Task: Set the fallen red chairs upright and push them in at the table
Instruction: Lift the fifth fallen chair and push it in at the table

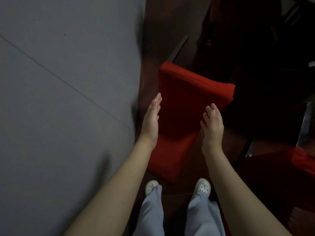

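Note:
A red cloth-covered chair [184, 99] lies on the dark floor just beyond my feet, its back and seat facing up. My left hand [151, 120] hovers at the chair's left side with fingers straight, holding nothing. My right hand [212, 123] floats over the chair's right side with fingers relaxed and slightly spread, also holding nothing. Neither hand plainly touches the chair. Part of a second red chair [303, 160] shows at the right edge. The table is lost in the dark area at upper right.
A grey wall [68, 82] fills the left half, close beside the chair. Dark wood furniture and metal legs [180, 46] stand beyond and to the right. My feet in white shoes [202, 186] stand at the chair's near end.

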Motion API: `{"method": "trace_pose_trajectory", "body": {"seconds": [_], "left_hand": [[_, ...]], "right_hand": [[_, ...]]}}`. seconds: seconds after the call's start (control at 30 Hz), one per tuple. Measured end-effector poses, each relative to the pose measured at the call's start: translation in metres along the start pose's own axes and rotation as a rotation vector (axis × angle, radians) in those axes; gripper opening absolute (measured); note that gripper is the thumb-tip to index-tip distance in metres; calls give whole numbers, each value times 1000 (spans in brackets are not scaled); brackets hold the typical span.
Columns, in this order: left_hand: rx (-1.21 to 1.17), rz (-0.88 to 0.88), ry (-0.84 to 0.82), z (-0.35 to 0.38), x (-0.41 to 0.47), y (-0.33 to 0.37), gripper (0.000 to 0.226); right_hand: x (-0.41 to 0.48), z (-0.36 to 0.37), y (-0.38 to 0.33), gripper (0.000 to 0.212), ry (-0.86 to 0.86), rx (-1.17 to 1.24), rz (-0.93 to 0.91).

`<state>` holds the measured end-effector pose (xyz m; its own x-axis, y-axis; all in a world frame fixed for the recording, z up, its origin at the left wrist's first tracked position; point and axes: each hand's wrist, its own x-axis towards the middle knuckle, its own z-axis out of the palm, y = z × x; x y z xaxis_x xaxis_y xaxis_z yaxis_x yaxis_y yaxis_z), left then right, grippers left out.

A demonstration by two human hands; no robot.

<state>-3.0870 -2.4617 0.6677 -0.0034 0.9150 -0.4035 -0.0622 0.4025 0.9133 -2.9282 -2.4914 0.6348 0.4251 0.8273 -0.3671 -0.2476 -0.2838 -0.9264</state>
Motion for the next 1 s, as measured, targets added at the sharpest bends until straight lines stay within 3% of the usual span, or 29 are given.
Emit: {"method": "trace_pose_trajectory", "body": {"seconds": [0.17,0.43,0.57,0.67,0.8,1.0], "left_hand": [[44,-52,-25,-28,21,-32,52],[69,-183,-47,-49,41,-107,52],[68,-228,-44,-53,50,-157,55],[79,-221,-41,-57,62,-207,66],[260,-235,-27,-73,75,-286,48],[686,-250,-98,-103,109,-438,48]], "right_hand": [[0,22,42,51,52,15,42],[9,31,109,52,53,-59,102],[12,23,150,64,38,-131,151],[22,10,193,60,26,-177,159],[39,-16,257,43,41,-232,179],[64,-40,386,52,-47,-345,217]]}}
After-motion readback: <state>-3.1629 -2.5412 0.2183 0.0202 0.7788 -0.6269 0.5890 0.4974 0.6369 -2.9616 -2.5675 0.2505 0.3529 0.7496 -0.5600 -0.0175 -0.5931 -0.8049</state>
